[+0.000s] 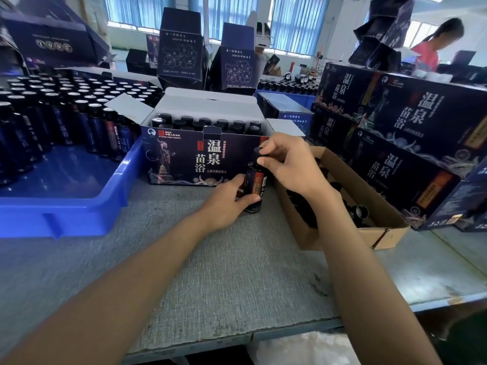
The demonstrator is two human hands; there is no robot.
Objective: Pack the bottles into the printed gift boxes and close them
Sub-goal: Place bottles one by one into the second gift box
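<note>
Standing upright on the grey table (237, 259) at frame centre, a dark bottle (256, 184) is gripped round its body by the left hand (229, 200), while the right hand (287, 162) pinches its cap. Just behind it sits the open printed gift box (184, 159), filled with bottles. A blue tray (79, 206) of bottles occupies the left, a cardboard box (369, 206) the right.

Gift box (181, 164): 温泉苗浴 (also PICC)
</note>
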